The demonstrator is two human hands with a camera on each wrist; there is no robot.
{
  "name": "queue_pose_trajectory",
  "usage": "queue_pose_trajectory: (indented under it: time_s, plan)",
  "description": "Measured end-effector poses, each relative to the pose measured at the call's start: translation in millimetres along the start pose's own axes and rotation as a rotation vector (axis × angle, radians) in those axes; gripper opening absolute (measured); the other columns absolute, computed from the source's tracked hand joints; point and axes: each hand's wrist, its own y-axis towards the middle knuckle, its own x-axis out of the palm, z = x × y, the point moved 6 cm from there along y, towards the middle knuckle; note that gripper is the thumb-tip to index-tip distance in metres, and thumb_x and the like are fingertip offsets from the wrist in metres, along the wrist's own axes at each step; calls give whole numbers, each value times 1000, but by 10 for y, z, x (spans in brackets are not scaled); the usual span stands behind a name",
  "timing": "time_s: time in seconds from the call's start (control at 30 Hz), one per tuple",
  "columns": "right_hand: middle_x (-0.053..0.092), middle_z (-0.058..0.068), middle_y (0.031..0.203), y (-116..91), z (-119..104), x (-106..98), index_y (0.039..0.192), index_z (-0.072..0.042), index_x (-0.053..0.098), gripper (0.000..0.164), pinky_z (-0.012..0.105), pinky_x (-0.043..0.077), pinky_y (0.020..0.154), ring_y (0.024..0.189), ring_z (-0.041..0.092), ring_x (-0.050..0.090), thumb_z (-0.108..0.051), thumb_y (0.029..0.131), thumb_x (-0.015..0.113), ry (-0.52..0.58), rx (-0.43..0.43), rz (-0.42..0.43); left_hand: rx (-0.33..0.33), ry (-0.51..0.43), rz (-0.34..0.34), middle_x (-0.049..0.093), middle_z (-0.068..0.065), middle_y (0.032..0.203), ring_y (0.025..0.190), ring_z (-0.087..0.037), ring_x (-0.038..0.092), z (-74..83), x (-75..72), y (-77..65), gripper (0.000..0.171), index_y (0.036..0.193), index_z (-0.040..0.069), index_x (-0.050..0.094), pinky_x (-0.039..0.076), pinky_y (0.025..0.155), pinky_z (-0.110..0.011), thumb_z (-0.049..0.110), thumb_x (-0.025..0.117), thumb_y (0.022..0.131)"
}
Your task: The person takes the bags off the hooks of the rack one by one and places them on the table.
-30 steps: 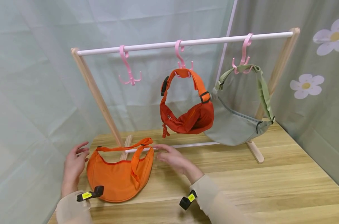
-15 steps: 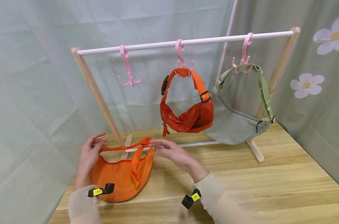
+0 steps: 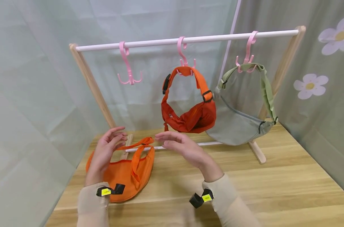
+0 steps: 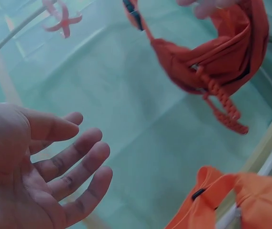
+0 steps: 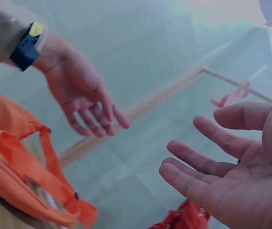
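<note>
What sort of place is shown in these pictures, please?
Probably a small staged corner, perhaps for recording or display. Cloth curtains hang behind and beside a wood-grain table, where a freestanding rack stands and an orange bag lies.

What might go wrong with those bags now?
The right hand looks close to the hanging red bag, so it might bump it and set it swinging on its pink hook. The orange bag has a loose strap lying across it; the left hand could perhaps catch in it and drag the bag.
</note>
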Motion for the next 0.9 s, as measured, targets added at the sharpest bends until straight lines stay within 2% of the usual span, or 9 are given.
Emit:
queue_pose_trajectory:
  time_s: [0.17,0.4,0.63,0.9]
  plan:
    - [62,7,143,-53,-95,-109,142,-6,61,38,48,41,116,134,24,55,-15,106,56,-7,-29,29,5,-7,-53,66,-2,118,106,-16,67,43,153,9,36,142,9,57,57,92,-24,23,57,109]
    - [59,24,140,-115,-216,-266,138,2,61,34,46,42,116,131,30,59,-7,107,51,19,-93,51,-9,-8,-81,64,-6,121,108,-17,67,77,291,10,36,142,10,57,56,95,-26,25,57,109]
    - [64,20,134,-188,-353,-396,134,1,63,31,48,44,114,127,31,62,-9,107,52,-12,-133,90,-1,-7,-109,63,-12,123,109,-22,65,109,389,25,36,142,9,58,56,99,-31,25,57,109]
    - [63,20,135,-256,-531,-559,135,7,60,32,48,44,115,131,37,58,-7,107,52,24,-158,107,-11,18,-123,64,-8,121,109,-19,65,75,488,17,34,142,11,58,56,95,-27,23,57,109]
